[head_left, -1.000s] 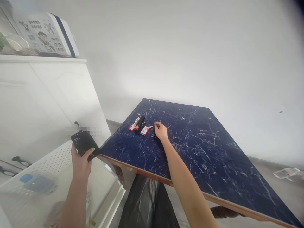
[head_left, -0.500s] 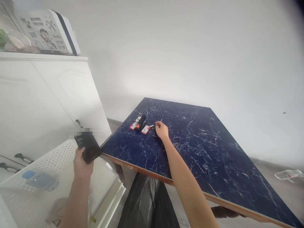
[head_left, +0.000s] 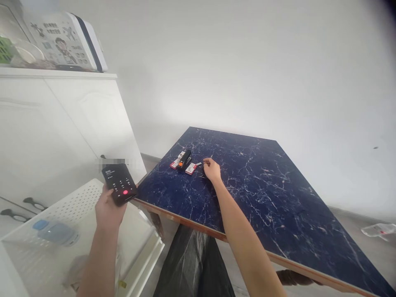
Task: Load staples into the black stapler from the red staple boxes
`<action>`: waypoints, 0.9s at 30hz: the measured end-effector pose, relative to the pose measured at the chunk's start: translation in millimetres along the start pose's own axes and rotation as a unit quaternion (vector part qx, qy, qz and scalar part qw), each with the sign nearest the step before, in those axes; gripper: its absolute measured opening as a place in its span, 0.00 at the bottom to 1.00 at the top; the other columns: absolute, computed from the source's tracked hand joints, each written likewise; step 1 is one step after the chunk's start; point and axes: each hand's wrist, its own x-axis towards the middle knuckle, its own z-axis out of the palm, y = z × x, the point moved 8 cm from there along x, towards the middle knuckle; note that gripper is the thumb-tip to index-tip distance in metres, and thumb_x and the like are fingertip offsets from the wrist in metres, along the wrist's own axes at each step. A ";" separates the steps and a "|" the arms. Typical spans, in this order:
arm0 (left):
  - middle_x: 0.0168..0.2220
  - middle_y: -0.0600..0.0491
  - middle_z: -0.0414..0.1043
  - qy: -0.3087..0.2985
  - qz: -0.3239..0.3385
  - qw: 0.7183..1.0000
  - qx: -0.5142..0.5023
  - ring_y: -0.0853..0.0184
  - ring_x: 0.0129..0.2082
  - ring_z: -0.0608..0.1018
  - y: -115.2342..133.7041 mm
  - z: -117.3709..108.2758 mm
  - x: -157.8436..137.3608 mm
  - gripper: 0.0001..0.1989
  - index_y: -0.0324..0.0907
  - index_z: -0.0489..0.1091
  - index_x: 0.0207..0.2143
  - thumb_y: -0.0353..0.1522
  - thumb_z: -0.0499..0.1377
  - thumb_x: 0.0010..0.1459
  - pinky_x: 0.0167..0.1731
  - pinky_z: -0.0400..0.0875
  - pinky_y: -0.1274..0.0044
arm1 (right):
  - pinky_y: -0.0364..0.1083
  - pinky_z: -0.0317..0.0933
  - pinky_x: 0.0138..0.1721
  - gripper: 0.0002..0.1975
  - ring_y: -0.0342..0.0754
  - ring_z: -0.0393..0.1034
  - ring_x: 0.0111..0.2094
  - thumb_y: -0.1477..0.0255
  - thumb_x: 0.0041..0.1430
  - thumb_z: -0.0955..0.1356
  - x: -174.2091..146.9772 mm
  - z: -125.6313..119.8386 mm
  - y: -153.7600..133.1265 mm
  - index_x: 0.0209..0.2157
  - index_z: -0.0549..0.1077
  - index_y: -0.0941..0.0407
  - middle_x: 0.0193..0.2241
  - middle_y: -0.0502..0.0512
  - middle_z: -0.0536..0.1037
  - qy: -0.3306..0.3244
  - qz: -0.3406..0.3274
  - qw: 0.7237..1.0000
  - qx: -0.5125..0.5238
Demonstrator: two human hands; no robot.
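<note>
My left hand (head_left: pixel 109 208) is closed around a smartphone (head_left: pixel 120 185), held at the left corner of the table. White icons and a red round button glow on its dark screen; its top part is blurred out. My right hand (head_left: pixel 212 169) rests on the blue table, fingers curled together; whatever may be between the fingertips is hidden. Just left of those fingertips lies a small silvery strip (head_left: pixel 199 164). Beside it are a red and white small box (head_left: pixel 191 168), a black stapler (head_left: pixel 185 159) with an orange part, and another red and white box (head_left: pixel 174 164).
The dark blue marbled table (head_left: pixel 247 185) has a brown edge and stands by a white wall. On the left are a white cabinet (head_left: pixel 86 111) and an open white drawer (head_left: pixel 83 198) with a blue-capped bottle (head_left: pixel 57 233). A clear plastic item (head_left: pixel 377 231) lies on the floor at right.
The phone's screen has lit up, now showing icons and a red button. My left hand has shifted slightly right with it. The right hand stays in the same spot on the table.
</note>
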 end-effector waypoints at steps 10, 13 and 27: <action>0.52 0.53 0.75 0.029 0.005 0.998 0.047 0.56 0.54 0.77 -4.2 -1.9 -3.3 0.16 0.50 0.72 0.49 0.30 0.61 0.57 0.56 0.71 0.52 | 0.45 0.66 0.50 0.15 0.47 0.77 0.43 0.77 0.59 0.63 -1.5 -0.3 -1.5 0.44 0.77 0.53 0.41 0.53 0.82 -0.010 0.003 1.000 0.004; 0.51 0.52 0.75 0.027 0.007 0.998 0.047 0.55 0.51 0.78 -4.2 -2.4 -4.1 0.19 0.50 0.73 0.49 0.28 0.62 0.55 0.56 0.71 0.51 | 0.45 0.66 0.50 0.16 0.47 0.76 0.43 0.77 0.59 0.63 -1.4 0.4 -1.2 0.44 0.77 0.53 0.42 0.53 0.82 -0.011 0.004 1.000 0.005; 0.55 0.47 0.74 0.013 -0.025 1.000 -0.006 0.48 0.56 0.75 -3.8 -3.2 -14.3 0.27 0.47 0.71 0.55 0.27 0.60 0.51 0.56 0.69 0.51 | 0.46 0.66 0.50 0.15 0.48 0.77 0.43 0.78 0.58 0.63 -0.2 1.7 1.8 0.44 0.77 0.53 0.41 0.53 0.82 -0.009 0.001 1.000 0.004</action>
